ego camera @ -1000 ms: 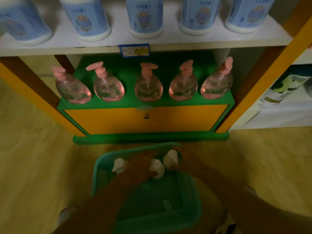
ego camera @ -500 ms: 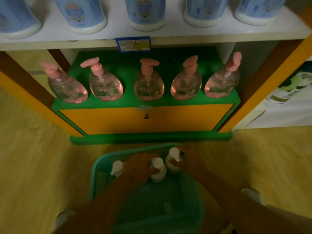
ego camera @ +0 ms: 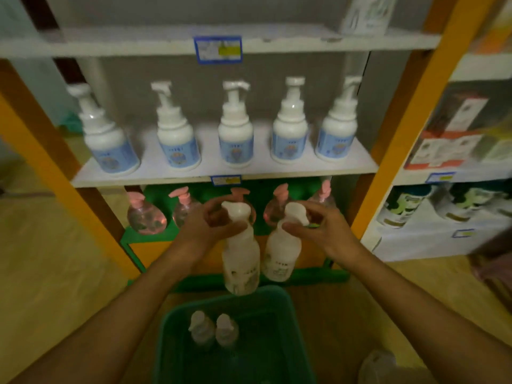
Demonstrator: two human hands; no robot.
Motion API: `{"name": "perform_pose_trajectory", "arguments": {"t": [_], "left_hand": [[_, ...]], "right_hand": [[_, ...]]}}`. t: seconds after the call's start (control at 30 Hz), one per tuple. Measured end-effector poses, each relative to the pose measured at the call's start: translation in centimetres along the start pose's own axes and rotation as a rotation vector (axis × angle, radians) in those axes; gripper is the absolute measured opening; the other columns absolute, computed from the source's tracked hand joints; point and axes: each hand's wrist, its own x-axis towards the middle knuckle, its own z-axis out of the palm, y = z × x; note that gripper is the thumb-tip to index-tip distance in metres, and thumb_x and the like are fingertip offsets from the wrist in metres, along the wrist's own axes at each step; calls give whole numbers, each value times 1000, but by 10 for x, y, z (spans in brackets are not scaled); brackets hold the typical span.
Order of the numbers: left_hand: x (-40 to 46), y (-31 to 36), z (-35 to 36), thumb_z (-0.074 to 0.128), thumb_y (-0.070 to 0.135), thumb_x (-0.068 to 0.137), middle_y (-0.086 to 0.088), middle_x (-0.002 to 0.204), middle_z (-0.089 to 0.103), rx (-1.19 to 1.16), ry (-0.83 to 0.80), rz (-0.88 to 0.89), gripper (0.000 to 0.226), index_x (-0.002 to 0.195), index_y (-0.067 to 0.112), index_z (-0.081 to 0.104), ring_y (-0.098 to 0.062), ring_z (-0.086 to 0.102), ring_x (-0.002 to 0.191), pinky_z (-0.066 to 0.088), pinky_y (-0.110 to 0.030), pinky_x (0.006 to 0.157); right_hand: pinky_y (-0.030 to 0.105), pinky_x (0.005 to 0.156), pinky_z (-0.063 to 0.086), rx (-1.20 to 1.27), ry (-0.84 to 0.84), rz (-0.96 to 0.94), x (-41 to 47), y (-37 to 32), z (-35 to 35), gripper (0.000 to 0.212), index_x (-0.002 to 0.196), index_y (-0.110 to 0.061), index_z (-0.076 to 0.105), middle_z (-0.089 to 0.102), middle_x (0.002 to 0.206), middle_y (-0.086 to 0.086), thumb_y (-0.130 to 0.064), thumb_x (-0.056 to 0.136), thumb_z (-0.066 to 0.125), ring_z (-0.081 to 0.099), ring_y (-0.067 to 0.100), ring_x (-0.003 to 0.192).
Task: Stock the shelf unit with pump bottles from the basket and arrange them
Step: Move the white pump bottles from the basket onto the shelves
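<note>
Between shelf and basket: both hands are up in front of the lowest shelf, each carrying one white pump bottle lifted clear of the basket.
Left fingers: my left hand (ego camera: 210, 225) has its fingers (ego camera: 219, 202) curled round the neck and pump head of the left bottle (ego camera: 241, 261), which hangs upright below my grip.
Right fingers: my right hand (ego camera: 318, 225) has its fingers (ego camera: 307, 206) clamped on the pump head of the right bottle (ego camera: 281, 254), thumb under the spout; this one hangs just beside the other, apart as far as I can tell.
Still in the basket: two more white bottles (ego camera: 213, 329) stand side by side in the green basket (ego camera: 279, 314) on the floor below my arms.
Bottom shelf: five pink bottles (ego camera: 145, 216) already line the green shelf (ego camera: 155, 235), partly hidden behind my hands.
Middle shelf: five white bottles with blue labels (ego camera: 235, 134) stand in a row on the white shelf (ego camera: 155, 169), spread across the front, with bare board behind them.
Top shelf: mostly bare, with one blurred package (ego camera: 368, 13) at the right end.
Done so far: I judge two rows are stocked and fairly even.
Left to do: set down the two I hold, fetch the last two, then straighten the pump heads, which point different ways.
</note>
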Motion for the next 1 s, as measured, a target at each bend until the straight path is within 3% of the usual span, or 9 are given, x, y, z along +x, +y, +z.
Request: {"name": "perform_pose_trajectory", "arguments": {"t": [0.07, 0.13, 0.23, 0.43, 0.57, 0.7, 0.83, 0.9, 1.0], "left_hand": [[-1, 25, 3, 72, 23, 69, -3, 98, 74, -185, 65, -16, 41, 108, 13, 65, -16, 69, 91, 56, -36, 81], [-4, 49, 6, 62, 17, 82, -5, 87, 75, -315, 93, -5, 18, 98, 11, 67, -20, 70, 83, 55, -36, 77], [-9, 79, 10, 61, 17, 85, -6, 89, 75, -229, 129, 71, 12, 91, 11, 68, -22, 71, 85, 55, -39, 77], [-15, 125, 12, 62, 24, 85, -2, 91, 75, -103, 201, 246, 21, 100, 11, 68, -12, 71, 79, 54, -23, 62], [-16, 142, 11, 64, 28, 84, 4, 90, 75, -43, 214, 289, 22, 101, 16, 69, -9, 72, 78, 54, -30, 70], [-14, 163, 10, 64, 24, 84, 12, 86, 75, -8, 213, 339, 21, 104, 16, 68, -3, 71, 75, 55, -18, 61], [-13, 193, 3, 65, 26, 83, -1, 91, 75, -57, 227, 366, 30, 110, 11, 66, -4, 70, 72, 51, -13, 56], [-13, 212, -4, 63, 24, 84, -1, 84, 75, -86, 246, 400, 29, 108, 9, 66, -3, 69, 65, 50, -13, 52], [-12, 235, -16, 65, 26, 83, 3, 87, 76, -112, 287, 440, 28, 106, 11, 68, -7, 72, 75, 54, -15, 58]], "right_hand": [[39, 90, 54, 110, 55, -21, 5, -30, -15, 43, 112, -24, 62, 71, 105, -4, -22, 72, 77, 67, 12, 99], [25, 73, 58, 234, 94, -35, 8, -58, -25, 42, 114, -13, 60, 71, 102, -2, -12, 75, 74, 69, 7, 89], [10, 56, 51, 319, 122, -87, 6, -90, -35, 34, 112, -2, 59, 69, 95, -1, -3, 79, 68, 68, -2, 72], [21, 69, 56, 273, 243, -230, 9, -118, -51, 37, 118, -17, 62, 72, 100, -10, -18, 81, 68, 68, 5, 91], [15, 65, 54, 185, 280, -278, 16, -137, -63, 42, 119, -16, 60, 70, 92, -10, -21, 79, 72, 66, -1, 78], [14, 66, 51, 143, 347, -295, 25, -158, -74, 47, 119, -15, 58, 69, 90, -8, -25, 76, 74, 63, -4, 72], [9, 64, 49, 150, 365, -314, 34, -185, -82, 48, 120, -18, 56, 59, 61, -20, -25, 76, 75, 59, -7, 64], [11, 69, 48, 153, 378, -334, 38, -202, -86, 50, 120, -19, 56, 60, 69, -14, -28, 75, 75, 60, -1, 70], [18, 77, 50, 138, 385, -375, 50, -236, -92, 50, 118, -16, 58, 61, 75, -12, -33, 74, 76, 61, 3, 75]]}}
